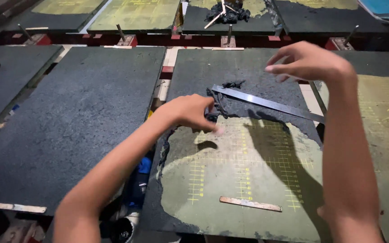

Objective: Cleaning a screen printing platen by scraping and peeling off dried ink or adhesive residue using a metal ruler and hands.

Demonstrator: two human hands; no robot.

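Left hand (190,112) reaches low across the board (248,180), fingers curled and pinching the torn edge of the dark coating (230,76) just beside the metal ruler (266,103). Right hand (309,63) hovers above, wrist bent, fingers loosely spread, holding nothing. A wooden stick (250,204) lies nearer.

**Flat boards in rows — one half scraped bare**

The middle board (248,180) shows an olive, grid-marked face, with a dark crumbly layer (244,72) over its far half. On it lie a long metal strip (266,102) and a small wooden stick (250,204) — neighbouring boards (73,117) are fully dark.
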